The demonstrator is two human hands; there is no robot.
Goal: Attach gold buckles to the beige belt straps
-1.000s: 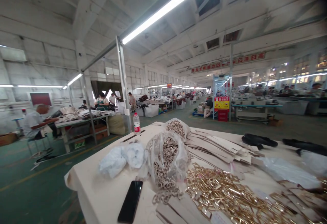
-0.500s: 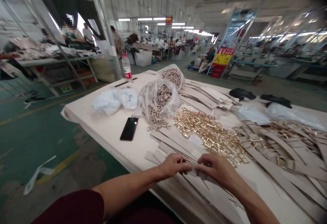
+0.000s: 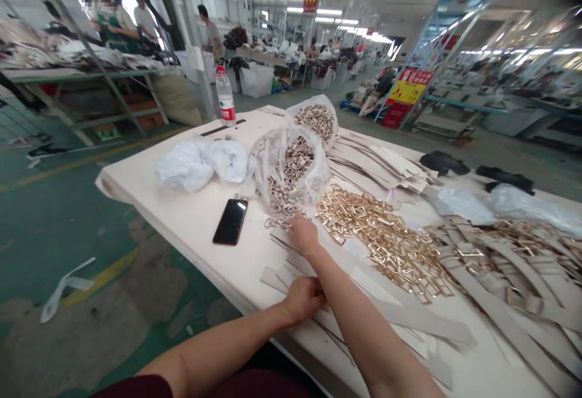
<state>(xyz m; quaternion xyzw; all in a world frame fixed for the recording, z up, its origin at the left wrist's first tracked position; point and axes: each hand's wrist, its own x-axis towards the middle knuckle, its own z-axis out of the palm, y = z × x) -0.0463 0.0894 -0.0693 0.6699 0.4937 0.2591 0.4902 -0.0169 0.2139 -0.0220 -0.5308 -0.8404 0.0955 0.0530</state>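
While the left hand (image 3: pixel 304 297) sits curled on the flat beige straps (image 3: pixel 291 274) at the near edge of the cream worktable (image 3: pixel 182 222), pinching one strap end, the right hand (image 3: pixel 304 234) reaches past it with fingers bent down onto the spilled silvery metal rings (image 3: pixel 278 221); can't tell if it's got one. Black phone (image 3: pixel 231 221) lies just left of those rings. Heap of gold rectangular buckles (image 3: pixel 377 234) is right of them, clear ring-filled plastic bag (image 3: pixel 291 165) just behind, water bottle (image 3: pixel 226 96) well beyond.
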